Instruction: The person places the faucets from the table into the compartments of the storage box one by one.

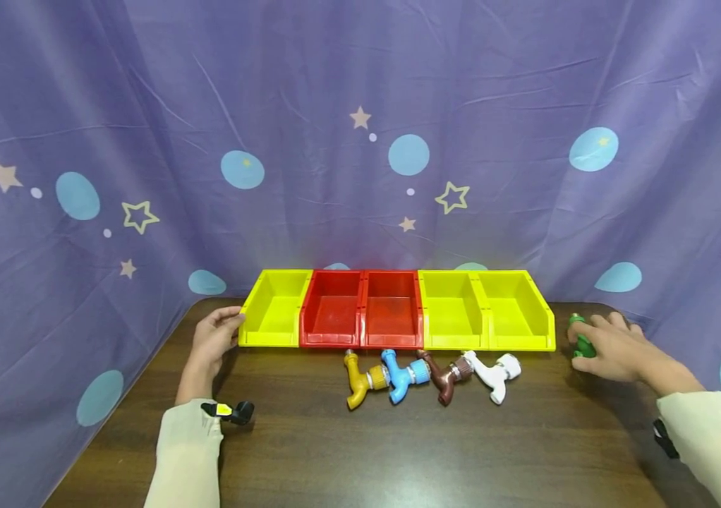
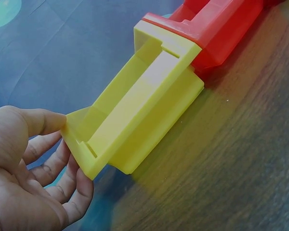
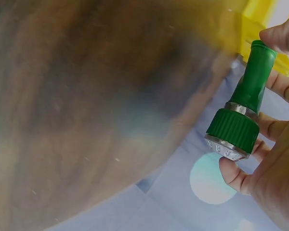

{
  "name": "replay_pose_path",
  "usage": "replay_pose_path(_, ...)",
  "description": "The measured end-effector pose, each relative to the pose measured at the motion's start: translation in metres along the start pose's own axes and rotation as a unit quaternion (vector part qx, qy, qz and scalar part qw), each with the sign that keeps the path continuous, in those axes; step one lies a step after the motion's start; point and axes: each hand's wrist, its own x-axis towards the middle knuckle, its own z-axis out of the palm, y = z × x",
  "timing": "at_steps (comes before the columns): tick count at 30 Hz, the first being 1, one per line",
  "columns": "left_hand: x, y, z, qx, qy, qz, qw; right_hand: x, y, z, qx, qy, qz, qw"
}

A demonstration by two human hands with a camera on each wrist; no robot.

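On the left, my left hand (image 1: pixel 211 342) holds the side edge of the leftmost yellow bin (image 1: pixel 269 335); in the left wrist view, its thumb and fingers (image 2: pixel 41 120) touch the rim at that end. My right hand (image 1: pixel 617 347) grips a green plastic tap (image 3: pixel 236 127) right of the bins, its ribbed knob towards the little finger in the right wrist view. Before the bins lie a yellow tap (image 1: pixel 358 381), a blue tap (image 1: pixel 401 376), a brown tap (image 1: pixel 445 377) and a white tap (image 1: pixel 496 374).
Two red bins (image 1: pixel 330 337) adjoin the leftmost bin, followed by two yellow bins (image 1: pixel 516 342) on the right. They stand in one row at the back of the brown wooden table (image 1: pixel 398 451). A purple curtain (image 1: pixel 310 85) hangs behind.
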Motion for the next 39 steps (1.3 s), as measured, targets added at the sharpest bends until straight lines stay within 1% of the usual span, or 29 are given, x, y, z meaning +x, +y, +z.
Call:
replay_pose_path(5, -0.001, 0.001, -0.001, 0.001, -0.002, 0.006, 1.0, 0.004, 0.0, -0.013, -0.008, 0.002, 0.001, 1.0)
replay_pose_path(10, -0.002, 0.0, -0.002, 0.001, -0.003, 0.004, 1.0, 0.009, -0.003, -0.031, -0.016, 0.003, -0.001, 0.9999)
replay_pose_path(14, -0.001, -0.002, -0.004, -0.001, -0.004, 0.001, 1.0, 0.015, -0.008, -0.045, -0.025, 0.001, -0.002, 0.9997)
replay_pose_path(17, 0.001, -0.002, -0.005, -0.003, -0.008, 0.0, 1.0, 0.02, -0.013, -0.052, -0.029, 0.003, -0.004, 0.9996)
replay_pose_path(25, 0.002, -0.001, -0.008, 0.005, -0.006, 0.0, 1.0, 0.035, -0.032, -0.056, -0.026, 0.014, -0.007, 0.9995)
replay_pose_path(30, 0.002, -0.001, -0.006, 0.007, -0.001, 0.001, 1.0, 0.041, -0.041, -0.058, -0.031, 0.024, -0.023, 0.999)
replay_pose_path(34, 0.002, -0.003, -0.004, 0.009, -0.004, -0.002, 1.0, 0.046, -0.048, -0.057, -0.04, 0.024, -0.034, 0.9984)
replay_pose_path(39, 0.001, -0.003, -0.002, 0.006, -0.007, 0.003, 1.0, 0.05, -0.056, -0.055, -0.04, 0.024, -0.045, 0.9979)
